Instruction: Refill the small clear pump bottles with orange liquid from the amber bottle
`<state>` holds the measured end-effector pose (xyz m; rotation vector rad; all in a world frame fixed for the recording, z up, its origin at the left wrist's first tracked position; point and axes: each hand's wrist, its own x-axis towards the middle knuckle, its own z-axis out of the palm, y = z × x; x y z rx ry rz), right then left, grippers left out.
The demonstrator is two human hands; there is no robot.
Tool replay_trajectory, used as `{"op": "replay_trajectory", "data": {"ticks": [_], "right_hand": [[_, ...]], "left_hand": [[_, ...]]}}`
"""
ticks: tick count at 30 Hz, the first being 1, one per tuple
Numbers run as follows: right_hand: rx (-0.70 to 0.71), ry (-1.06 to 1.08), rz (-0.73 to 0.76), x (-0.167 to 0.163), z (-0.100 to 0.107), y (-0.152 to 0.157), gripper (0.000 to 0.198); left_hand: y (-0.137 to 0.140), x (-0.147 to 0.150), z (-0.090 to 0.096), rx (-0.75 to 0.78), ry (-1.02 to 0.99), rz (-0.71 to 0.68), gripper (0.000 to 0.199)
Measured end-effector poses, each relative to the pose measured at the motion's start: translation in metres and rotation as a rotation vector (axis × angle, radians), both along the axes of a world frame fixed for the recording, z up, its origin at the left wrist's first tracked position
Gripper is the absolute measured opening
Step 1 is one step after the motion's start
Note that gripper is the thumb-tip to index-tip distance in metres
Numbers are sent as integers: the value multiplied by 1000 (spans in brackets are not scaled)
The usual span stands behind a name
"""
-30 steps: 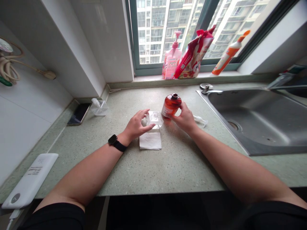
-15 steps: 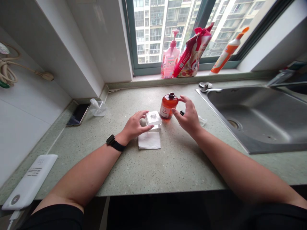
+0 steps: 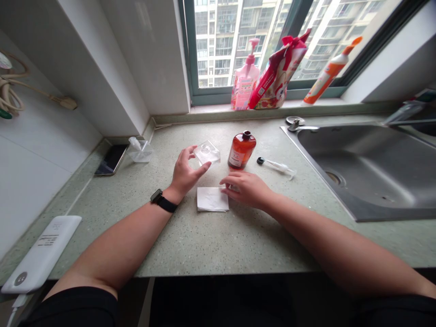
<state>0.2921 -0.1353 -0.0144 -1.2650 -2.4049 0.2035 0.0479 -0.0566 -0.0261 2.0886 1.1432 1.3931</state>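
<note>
My left hand, with a black watch on its wrist, holds a clear square container between thumb and fingers, tilted so that its round opening shows. My right hand is low over the counter with fingers slightly bent and apart. Its fingertips are at the right edge of a folded white tissue, which lies flat. Just beyond that hand an amber bottle stands upright, uncapped, with a pale label. To its right lies a clear slim tube with a black cap end.
A steel sink with a tap fills the right side. At the left are a phone, a clear piece with a white top and a white power bank. A pink pump bottle, red bag and orange bottle line the sill.
My right hand has left the amber bottle's side and come down toward the tissue. My left hand has raised and tilted the clear container, moving it slightly left. The capped tube is now uncovered.
</note>
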Motion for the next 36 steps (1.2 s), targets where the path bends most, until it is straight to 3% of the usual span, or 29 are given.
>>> {"op": "replay_trajectory", "data": {"ticks": [4,8,13,17,20,24,27,29,31,36], "right_hand": [[-62,-33,20,-6,-4,-1,12],[-118,107,123,-1,0,0,5],[-263,554,75,7,12,1,8],[-318,986,1,12,21,2,27],[-307,1132,-87,14,23,4,42],[-264,1033,-175,16,23,1,31],[21,891,-290,17,29,-5,21],[260,783,-355,18,34,-8,22],[403,659,-360,18,35,-11,27],[416,359,-192,16,21,-8,49]], "left_hand": [[-2,2,0,1,-11,-32,65],[-4,2,0,22,0,-78,67],[-3,0,0,48,34,-105,63],[-3,-1,1,62,62,-119,65],[-6,-1,3,82,82,-117,66],[-11,-1,8,123,134,-126,66],[-13,0,10,141,161,-153,65],[-14,0,12,148,170,-175,64],[-15,1,13,160,181,-199,64],[-18,3,15,188,219,-251,64]]}}
